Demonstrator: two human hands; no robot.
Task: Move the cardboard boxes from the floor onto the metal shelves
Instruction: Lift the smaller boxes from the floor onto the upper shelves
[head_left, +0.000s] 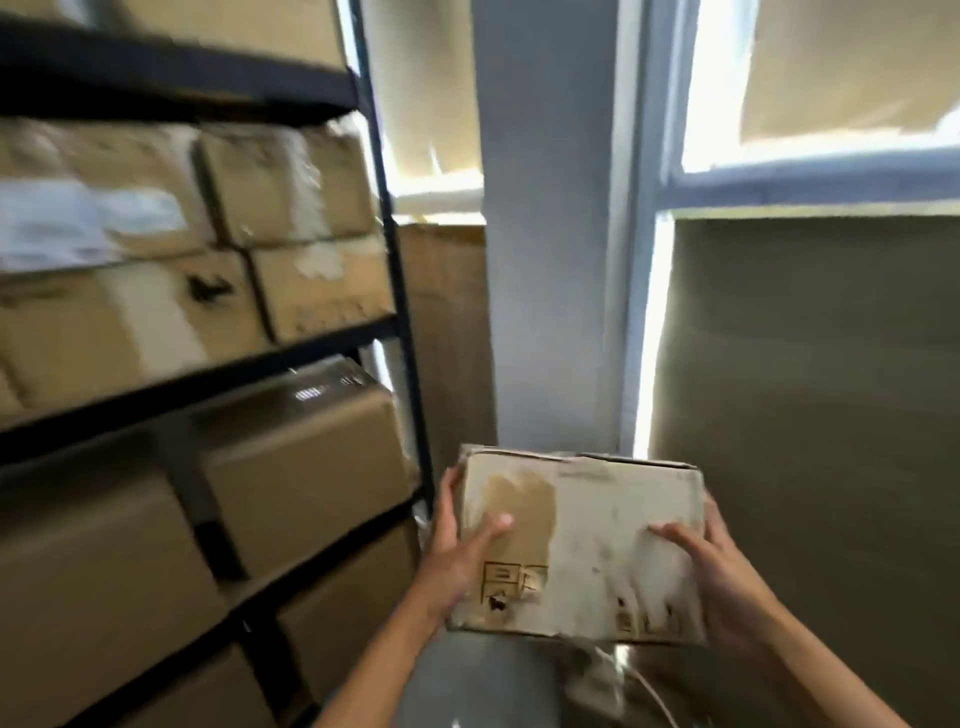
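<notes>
While both hands hold it up off the floor, a worn cardboard box (576, 545) sits low in the view, just right of the metal shelving. The left hand (460, 556) clasps the box's left side, its thumb laid across the near face and its fingers wrapped round the left edge. The right hand (711, 566) grips the right side the same way, thumb pressed flat on the near face and fingers curled behind the right edge. The box's near face is scuffed and pale, with a brown patch toward its left half and printed handling symbols along its bottom edge; its top flaps look ragged. Below the box a grey rounded shape (467, 680) shows between the forearms, too blurred to name.

To the left stands the black metal shelf unit (400, 291), its upright post rising just left of the held box. Its tiers are packed with brown cartons (306, 467), several to a level and pressed side by side; those on the upper tiers are blurred, some with torn white labels. Behind the box a grey pillar (550, 260) runs upward. To the right a large sheet of cardboard (810, 389) covers the lower part of a window (727, 156), where bright daylight leaks in round the frame.
</notes>
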